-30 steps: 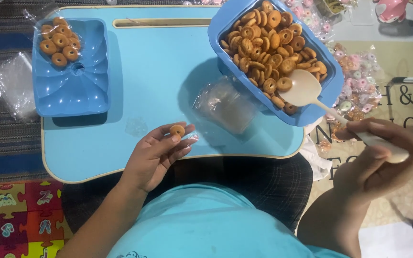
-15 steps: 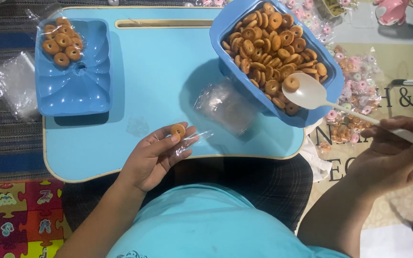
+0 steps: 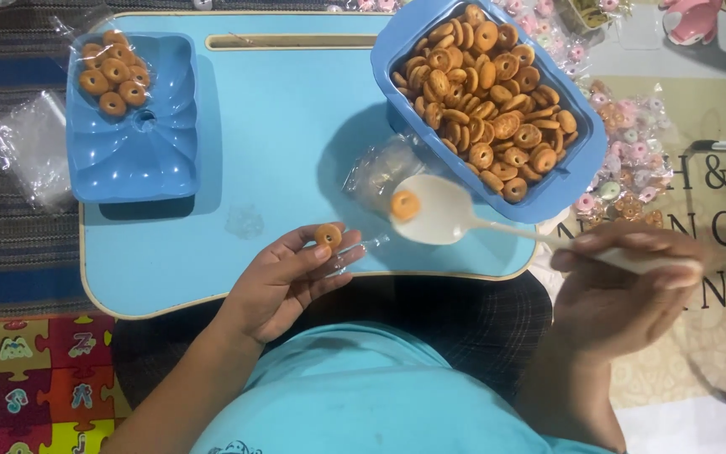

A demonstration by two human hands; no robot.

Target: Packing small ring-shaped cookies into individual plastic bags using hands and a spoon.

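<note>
The white spoon point(image 3: 439, 210) has lifted one biscuit out; right hand point(image 3: 623, 290) grips its handle, left hand point(image 3: 291, 277) pinches a ring biscuit point(image 3: 328, 235); the tub point(image 3: 548, 189) at 1 o'clock remains full.

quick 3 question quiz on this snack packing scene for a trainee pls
1. True or false: the spoon carries one ring biscuit.
2. Which hand holds the spoon? A left, B right.
3. Fill in: the left hand pinches a ring biscuit and a clear ____.

Key: 1 true. 2 B, the right hand grips its handle. 3 bag. The large blue tub of biscuits sits on the blue lap table.
</note>
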